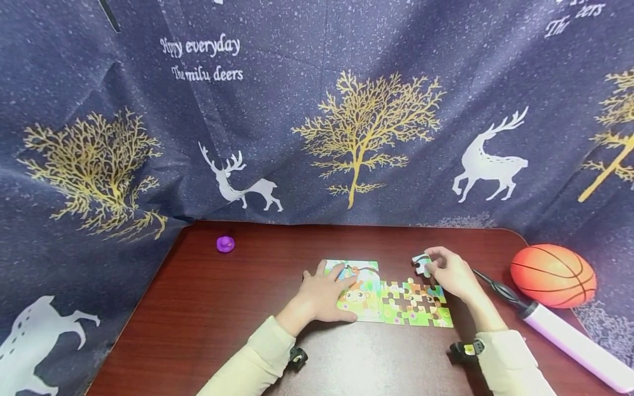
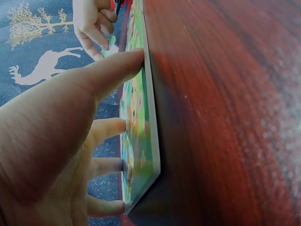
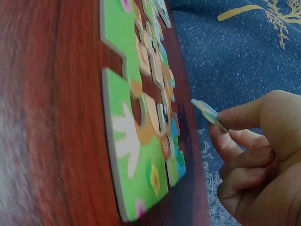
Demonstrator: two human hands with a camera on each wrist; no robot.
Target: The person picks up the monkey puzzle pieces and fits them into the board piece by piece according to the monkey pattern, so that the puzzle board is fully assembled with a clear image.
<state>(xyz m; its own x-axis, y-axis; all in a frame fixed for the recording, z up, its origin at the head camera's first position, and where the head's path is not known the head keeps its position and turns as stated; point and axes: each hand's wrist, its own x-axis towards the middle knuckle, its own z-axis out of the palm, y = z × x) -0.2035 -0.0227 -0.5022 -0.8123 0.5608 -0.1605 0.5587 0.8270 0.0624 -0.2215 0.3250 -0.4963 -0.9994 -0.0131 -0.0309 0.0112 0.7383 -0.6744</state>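
My left hand (image 1: 324, 297) lies spread over a picture board (image 1: 370, 312) with a cartoon monkey on it. In the left wrist view, its thumb (image 2: 117, 68) and straight fingertips touch the board's face. Beside the board, on its right, is a partly joined jigsaw puzzle (image 1: 421, 318), with gaps between some pieces. Above the puzzle's far edge, my right hand (image 1: 453, 275) pinches a loose puzzle piece (image 1: 422, 265) between thumb and fingers. From the right wrist view, that piece (image 3: 204, 111) is held tilted, apart from the puzzle (image 3: 141, 155).
An orange basketball (image 1: 553, 276) and a hand pump (image 1: 574, 341) with a black hose end lie right of my right arm. A small purple toy (image 1: 225, 244) sits at the table's far left. Behind the brown table (image 1: 208, 319) hangs a blue patterned cloth (image 1: 277, 137).
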